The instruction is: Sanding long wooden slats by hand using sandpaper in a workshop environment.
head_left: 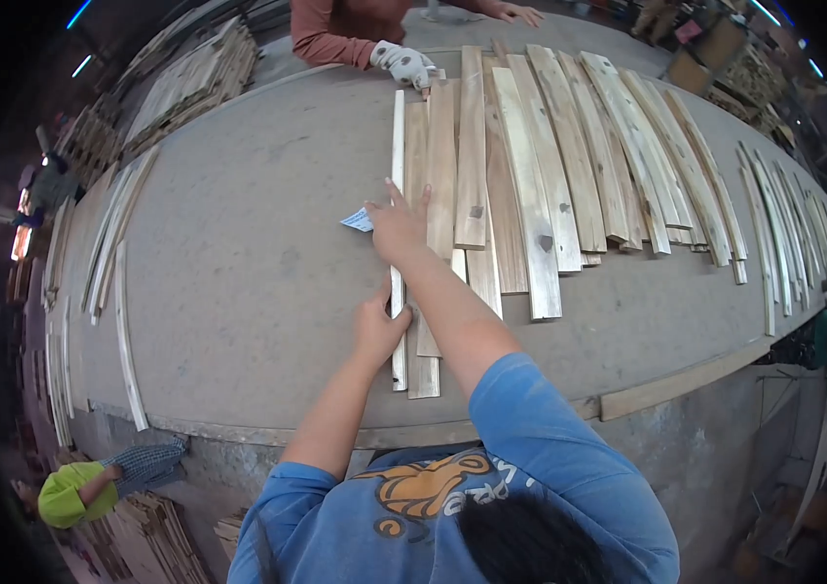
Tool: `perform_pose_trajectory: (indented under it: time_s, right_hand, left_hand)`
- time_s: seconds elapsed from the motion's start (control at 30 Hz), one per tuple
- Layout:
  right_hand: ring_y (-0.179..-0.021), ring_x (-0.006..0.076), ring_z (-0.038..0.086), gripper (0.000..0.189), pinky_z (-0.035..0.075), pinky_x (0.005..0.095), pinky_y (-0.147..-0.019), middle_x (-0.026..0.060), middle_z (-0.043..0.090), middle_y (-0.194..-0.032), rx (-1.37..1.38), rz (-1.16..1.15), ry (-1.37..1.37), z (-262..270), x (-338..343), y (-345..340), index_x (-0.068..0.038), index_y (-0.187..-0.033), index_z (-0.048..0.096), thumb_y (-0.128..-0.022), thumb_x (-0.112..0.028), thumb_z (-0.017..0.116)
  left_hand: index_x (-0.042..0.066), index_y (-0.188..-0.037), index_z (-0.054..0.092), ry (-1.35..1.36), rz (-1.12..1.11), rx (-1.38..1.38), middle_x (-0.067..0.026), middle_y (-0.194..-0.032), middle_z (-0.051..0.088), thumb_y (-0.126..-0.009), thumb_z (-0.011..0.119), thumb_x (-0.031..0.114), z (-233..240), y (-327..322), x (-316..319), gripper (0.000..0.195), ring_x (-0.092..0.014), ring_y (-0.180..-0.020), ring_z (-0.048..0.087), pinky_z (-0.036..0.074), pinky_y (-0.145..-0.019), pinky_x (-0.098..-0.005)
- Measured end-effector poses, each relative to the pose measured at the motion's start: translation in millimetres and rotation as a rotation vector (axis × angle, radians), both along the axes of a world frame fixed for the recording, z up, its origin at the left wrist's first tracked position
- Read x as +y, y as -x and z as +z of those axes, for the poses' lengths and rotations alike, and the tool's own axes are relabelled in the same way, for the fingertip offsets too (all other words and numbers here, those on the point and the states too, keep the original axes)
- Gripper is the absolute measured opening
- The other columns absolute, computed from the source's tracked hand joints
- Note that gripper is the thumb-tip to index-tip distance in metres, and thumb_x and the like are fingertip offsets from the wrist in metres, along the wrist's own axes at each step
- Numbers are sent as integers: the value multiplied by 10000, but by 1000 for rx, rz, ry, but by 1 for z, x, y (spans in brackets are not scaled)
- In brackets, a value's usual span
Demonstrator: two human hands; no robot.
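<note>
A narrow, pale wooden strip [399,139] stretches away from me on the large grey table [252,241], at the left end of a row of boards. Toward its near end, my left hand [380,328] grips it, thumb across to the right side. Farther up, my right hand [400,230] lies over the same strip with fingers spread. A small piece of printed paper [357,220] sticks out from under that hand's left side, apparently held by it. The palm hides the rest of the paper. Just right of the strip lie wider wooden boards [442,160], some overlapping.
Across the table, a co-worker's gloved hand [404,64] touches the far board ends. More boards [607,131] fan out rightward. Other strips lie at the left [131,336] and far right [767,233]. A wooden edge rail [683,383] borders the near side. Another person [81,493] stands lower left.
</note>
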State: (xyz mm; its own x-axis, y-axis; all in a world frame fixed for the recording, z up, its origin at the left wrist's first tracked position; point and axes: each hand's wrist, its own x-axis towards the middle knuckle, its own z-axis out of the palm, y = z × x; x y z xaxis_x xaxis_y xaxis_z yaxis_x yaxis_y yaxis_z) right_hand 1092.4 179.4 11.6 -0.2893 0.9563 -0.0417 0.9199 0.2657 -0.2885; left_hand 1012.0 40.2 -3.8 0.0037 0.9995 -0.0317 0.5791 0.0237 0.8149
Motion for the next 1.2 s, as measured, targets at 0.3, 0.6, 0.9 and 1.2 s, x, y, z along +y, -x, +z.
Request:
perform_pose_trajectory:
  time_s: [0.3, 0.6, 0.9, 1.2]
  right_hand:
    - [-1439, 180, 319, 536, -52, 640, -1158, -11, 586, -1359, 138, 50, 79, 9, 3, 0, -239, -1392, 531, -907, -23, 454]
    - [-1340, 272, 463, 820, 345, 365, -1130, 137, 426, -1476, 1996, -408, 353, 63, -118, -53, -94, -1530, 278, -755, 170, 332]
    - [-1320, 314, 465, 776, 335, 429, -1139, 150, 442, -1446, 2128, -494, 204, 83, -207, -123, -32, -1512, 273, -771, 15, 499]
    - [-1434, 239, 319, 757, 174, 347, -1186, 139, 311, -1561, 1122, -444, 319, 46, -162, -46, -45, -1549, 183, -840, 12, 444]
  left_hand:
    - [-43, -1296, 540, 50, -137, -4, -273, -928, 673, -730, 684, 161, 8, 23, 34, 618, -405, -858, 675, 523, -762, -449]
    - [-64, -1216, 568, -64, -232, 24, -285, -914, 669, -725, 687, 192, -25, 21, 86, 566, -413, -876, 674, 530, -767, -432]
    - [-59, -1292, 535, 443, -87, -1013, -136, -1059, 690, -876, 523, 3, -21, 112, 74, 421, -203, -863, 692, 563, -774, -310]
    - [-23, -1343, 406, 907, -76, -686, -181, -1097, 645, -859, 654, 225, 31, 246, -35, 598, -277, -1014, 653, 583, -787, -377]
